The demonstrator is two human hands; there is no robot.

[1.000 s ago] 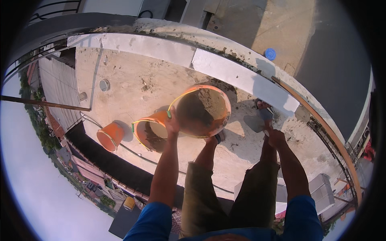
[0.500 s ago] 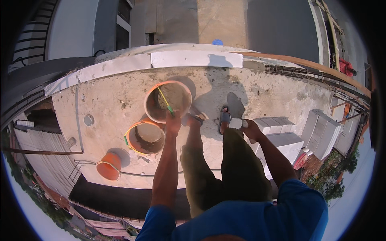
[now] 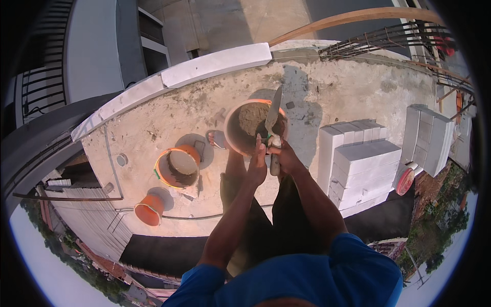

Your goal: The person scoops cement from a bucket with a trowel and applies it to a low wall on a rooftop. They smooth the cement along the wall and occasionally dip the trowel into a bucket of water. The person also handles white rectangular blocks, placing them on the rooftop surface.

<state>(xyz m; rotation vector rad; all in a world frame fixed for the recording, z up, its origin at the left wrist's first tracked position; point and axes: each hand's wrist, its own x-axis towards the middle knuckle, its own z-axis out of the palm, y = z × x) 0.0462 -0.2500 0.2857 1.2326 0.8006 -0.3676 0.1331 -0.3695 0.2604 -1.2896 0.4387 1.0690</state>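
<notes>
In front of my legs is an orange bucket [image 3: 231, 134] part-filled with grey mortar [image 3: 251, 118]. My left hand [image 3: 258, 166] is closed at its near side, around the bucket's handle; a little green of the grip shows between my hands, and the rest is hidden. Close beside it, my right hand [image 3: 287, 157] is closed on a trowel [image 3: 274, 108]. The trowel's blade points away from me over the bucket's right part, and its handle end sticks out toward me below the fingers.
To the left stand a second orange bucket [image 3: 162, 173] with mortar inside and a smaller orange bucket [image 3: 148, 211]. White blocks [image 3: 365, 156] are stacked at the right. Along the far edge run a row of white blocks [image 3: 217, 64], a wooden plank [image 3: 353, 19] and steel rebar [image 3: 373, 42].
The bucket in my left hand has moved to the right, in front of my legs. My right hand has brought the trowel in from the right beside my left hand. My view has shifted rightward.
</notes>
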